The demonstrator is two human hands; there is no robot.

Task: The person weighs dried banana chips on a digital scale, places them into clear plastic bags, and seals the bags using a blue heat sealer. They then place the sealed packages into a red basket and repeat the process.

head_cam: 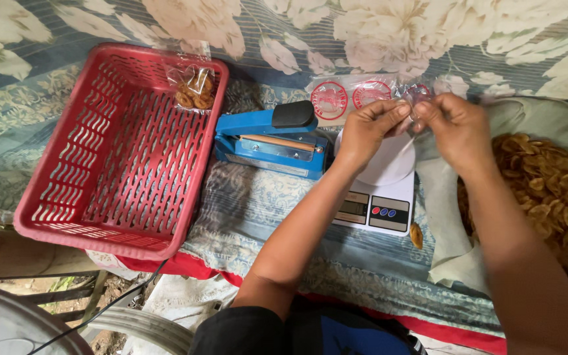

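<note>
My left hand [367, 129] and my right hand [453, 127] are raised above a white digital kitchen scale [381, 197], fingertips pinching a small clear plastic bag [413, 102] between them. Behind the hands lies a stack of clear bags with red round prints [342, 96]. A blue impulse heat sealer [272, 139] with a black knob sits just left of the scale. To the right, a heap of golden fried chips [553, 190] rests on a pale sheet.
A red slotted plastic basket [67, 190] stands at the left, with one sealed packet of chips [194, 87] leaning in its far corner. A floral cloth covers the surface. One loose chip [416, 235] lies beside the scale. A black cable [119, 299] hangs off the front edge.
</note>
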